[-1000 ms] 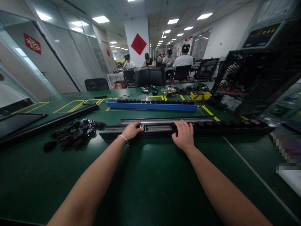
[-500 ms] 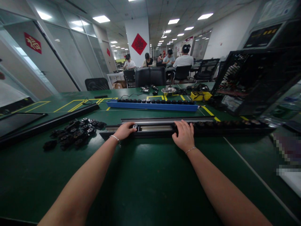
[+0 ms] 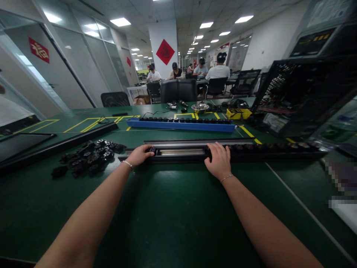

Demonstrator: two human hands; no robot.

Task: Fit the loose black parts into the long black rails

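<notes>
A long black track rail (image 3: 180,159) lies across the green table, its metal inner strip showing between my hands. Several black socket modules (image 3: 264,147) sit in its right part. My left hand (image 3: 138,155) is closed round one small black socket module (image 3: 152,150) in the rail's channel toward the left end. My right hand (image 3: 218,159) rests over the rail with its fingers curled on another black module, mostly hidden beneath them. To the left of the rail is a pile of loose black modules (image 3: 92,158).
Behind the rail lie a second strip (image 3: 195,142) and a blue rail (image 3: 178,125) carrying several modules. A long black bar (image 3: 69,143) slants at the left. A metal bowl (image 3: 199,107), yellow tray (image 3: 238,113) and open computer case (image 3: 295,96) stand farther back. People sit at distant tables.
My left hand has slid leftward along the rail with the module, widening the bare stretch of channel between my hands. My right hand has stayed in place.
</notes>
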